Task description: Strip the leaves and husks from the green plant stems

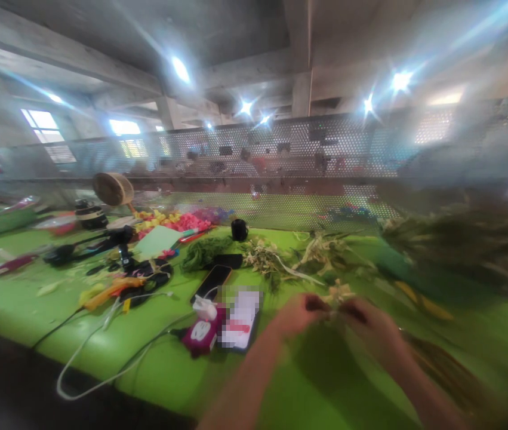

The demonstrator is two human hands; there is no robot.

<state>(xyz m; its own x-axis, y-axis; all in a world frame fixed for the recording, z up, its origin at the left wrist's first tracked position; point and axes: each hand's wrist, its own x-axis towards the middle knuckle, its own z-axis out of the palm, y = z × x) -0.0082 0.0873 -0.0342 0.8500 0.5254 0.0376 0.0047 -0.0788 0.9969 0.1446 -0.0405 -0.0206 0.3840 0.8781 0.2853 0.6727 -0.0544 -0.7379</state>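
Note:
My left hand [302, 313] and my right hand [368, 319] meet over the green tabletop, fingertips pinched together. Between them stands a small pale cream artificial flower [338, 291], its petals pointing up above the fingers. Both hands seem closed on its lower part, which the fingers hide. Just beyond lie more cream flower pieces [320, 251] and a bunch of cream flowers with green leaves [260, 255]. A phone with a lit screen [241, 319] rests left of my left forearm.
Left of the lit phone sit a purple power strip [202, 331] with a white plug and a dark phone [212, 282]. An orange glue gun [113, 292] and loose cables lie further left. Dark green foliage [468, 245] fills the right. A perforated metal panel [254, 155] closes the back.

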